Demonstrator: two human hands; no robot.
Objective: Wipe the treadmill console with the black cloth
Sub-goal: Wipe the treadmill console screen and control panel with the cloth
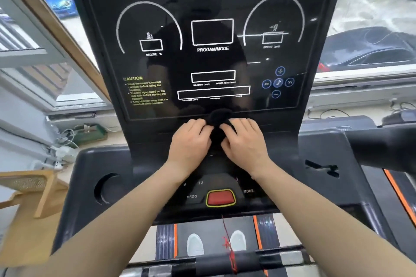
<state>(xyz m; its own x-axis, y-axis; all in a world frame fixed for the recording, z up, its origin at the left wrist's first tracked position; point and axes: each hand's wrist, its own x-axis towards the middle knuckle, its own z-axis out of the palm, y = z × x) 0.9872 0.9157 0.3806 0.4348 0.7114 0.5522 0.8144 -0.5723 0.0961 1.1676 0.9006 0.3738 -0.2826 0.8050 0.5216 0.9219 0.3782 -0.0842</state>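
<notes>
Head view, the only one supplied. The person stands on the treadmill belt, both forearms reaching forward to the foot of the upright treadmill console (211, 51).

The black cloth (219, 127) is bunched between the two hands, at the lower edge of the glossy display panel. The left hand (191, 141) lies palm down with its fingers curled onto the cloth's left side. The right hand (244, 141) mirrors it, fingers curled onto the right side. Both hands are gripping the cloth; neither is released. Most of the cloth is hidden under the fingers, and a rounded hump of it shows just beyond the fingertips, against the panel.

Handling, as a judgement: the cloth looks soft, light and limp, crumpling freely with no stiffness of its own. It should be taken in a wad under a flat palm, with the fingers spread over it so that it does not slide out on the smooth surface. The panel ahead of the hands appears hard, slick and reflective, so the cloth should glide easily; moderate pressure is likely enough.

Below the wrists sit the red stop button (220, 198) and its safety cord (226, 231); both are well behind the hands and clear of the wiping area.

The panel above the hands appears not yet covered.
</notes>
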